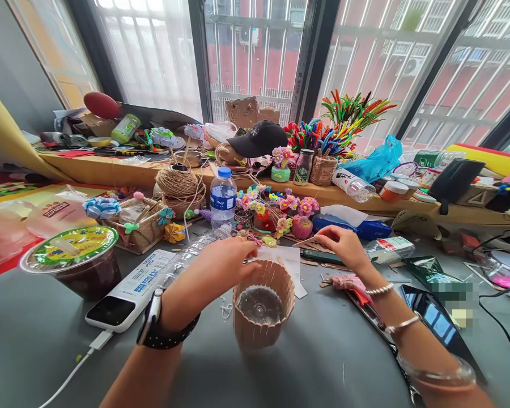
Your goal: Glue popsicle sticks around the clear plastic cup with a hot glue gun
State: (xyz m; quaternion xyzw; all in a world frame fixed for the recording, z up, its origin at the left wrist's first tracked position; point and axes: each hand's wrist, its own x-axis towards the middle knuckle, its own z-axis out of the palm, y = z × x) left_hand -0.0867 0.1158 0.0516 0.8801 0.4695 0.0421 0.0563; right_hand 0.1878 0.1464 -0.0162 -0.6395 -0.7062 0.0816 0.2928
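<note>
Head view: right grip (344,247) pinched on wooden stick (306,242); left grip (227,262) half-curled by stick-clad cup (261,333), hold unclear. Blue-lettered power bank (131,290): print too small to read.

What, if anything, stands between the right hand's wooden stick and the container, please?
Nothing visible stands between the wooden stick in the right hand and the stick-covered container; only white paper lies flat there. The left hand is by the container's left side.
</note>
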